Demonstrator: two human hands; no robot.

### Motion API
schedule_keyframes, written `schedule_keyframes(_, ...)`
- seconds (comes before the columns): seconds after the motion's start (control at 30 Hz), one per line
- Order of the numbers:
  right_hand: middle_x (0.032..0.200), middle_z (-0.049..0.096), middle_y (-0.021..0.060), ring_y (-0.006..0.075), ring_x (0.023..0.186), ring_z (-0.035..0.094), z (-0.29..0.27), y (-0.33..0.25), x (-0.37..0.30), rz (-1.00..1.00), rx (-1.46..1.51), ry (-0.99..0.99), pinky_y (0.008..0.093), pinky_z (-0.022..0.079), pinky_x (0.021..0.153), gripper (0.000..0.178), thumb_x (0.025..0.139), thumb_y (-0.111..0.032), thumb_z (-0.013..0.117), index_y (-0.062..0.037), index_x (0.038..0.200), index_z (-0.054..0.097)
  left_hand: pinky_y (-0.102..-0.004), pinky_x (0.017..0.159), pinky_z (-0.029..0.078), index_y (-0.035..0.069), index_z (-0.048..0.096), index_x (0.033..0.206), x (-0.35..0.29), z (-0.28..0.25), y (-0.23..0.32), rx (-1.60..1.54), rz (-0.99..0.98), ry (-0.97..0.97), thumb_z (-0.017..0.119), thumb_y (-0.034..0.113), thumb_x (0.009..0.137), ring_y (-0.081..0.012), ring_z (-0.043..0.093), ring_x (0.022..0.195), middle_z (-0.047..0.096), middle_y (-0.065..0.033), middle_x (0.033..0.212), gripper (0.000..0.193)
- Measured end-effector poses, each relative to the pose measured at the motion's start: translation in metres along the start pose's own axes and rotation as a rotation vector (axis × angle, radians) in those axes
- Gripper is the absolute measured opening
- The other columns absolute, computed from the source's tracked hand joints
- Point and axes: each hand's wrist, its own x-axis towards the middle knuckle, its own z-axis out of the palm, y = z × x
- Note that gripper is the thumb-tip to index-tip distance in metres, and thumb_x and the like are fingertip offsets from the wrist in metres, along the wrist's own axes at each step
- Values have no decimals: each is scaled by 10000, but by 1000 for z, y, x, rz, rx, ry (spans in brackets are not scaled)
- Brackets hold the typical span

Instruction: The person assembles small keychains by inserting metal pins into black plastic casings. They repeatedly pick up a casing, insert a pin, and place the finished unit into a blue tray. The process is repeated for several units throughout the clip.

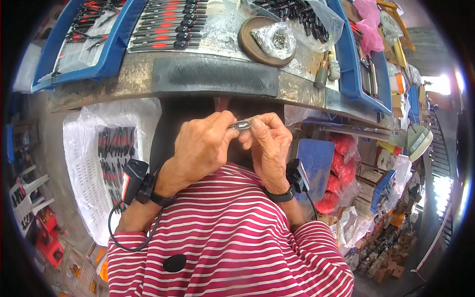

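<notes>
In front of my striped shirt, both hands meet on a small dark tool with a shiny oval end. My left hand is closed around its body, which the fingers mostly hide. The thumb and fingers of my right hand pinch the oval end from the other side. Beyond them, on the bench, lie neat rows of red-and-black handled tools. A round wooden bowl there holds a clear bag of small metal parts.
A black pad covers the bench's front edge. Blue trays stand at left and right. Another plastic bag holds black parts. A white crate with more tools sits low left; red bagged goods are low right.
</notes>
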Motion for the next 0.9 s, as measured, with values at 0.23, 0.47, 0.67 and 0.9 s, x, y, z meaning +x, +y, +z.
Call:
schedule_keyframes(0.23, 782, 631, 101, 105, 630, 569, -3, -8, -8, 123, -139, -94, 207, 459, 570, 162, 924, -108, 571, 40, 988, 555, -397, 487, 432, 52, 539, 834, -11, -5, -9, -1, 52, -57, 627, 95, 794, -320, 585, 590, 585, -108, 710, 106)
schedule_keyframes(0.47, 796, 631, 85, 117, 629, 594, -8, -10, -27, 113, -557, -256, 220, 487, 560, 169, 888, -36, 593, 47, 1036, 600, -362, 508, 457, 45, 587, 926, -32, -13, -13, -7, 117, -118, 678, 78, 759, -282, 599, 617, 599, -90, 751, 193)
schedule_keyframes(0.67, 773, 623, 155, 274, 606, 614, -16, -6, -34, -216, -912, -419, 321, 479, 541, 138, 777, 22, 646, 33, 914, 631, -331, 531, 477, 27, 587, 924, -47, -11, -12, -15, 134, -193, 676, 100, 773, -259, 621, 644, 616, -98, 774, 190)
schedule_keyframes(0.9, 749, 620, 158, 286, 611, 624, -20, -2, -44, -297, -997, -473, 319, 479, 531, 108, 764, 36, 649, 39, 864, 606, -336, 502, 455, 30, 556, 863, -57, -4, -10, -58, 134, -237, 666, 96, 779, -256, 616, 621, 605, -102, 719, 153)
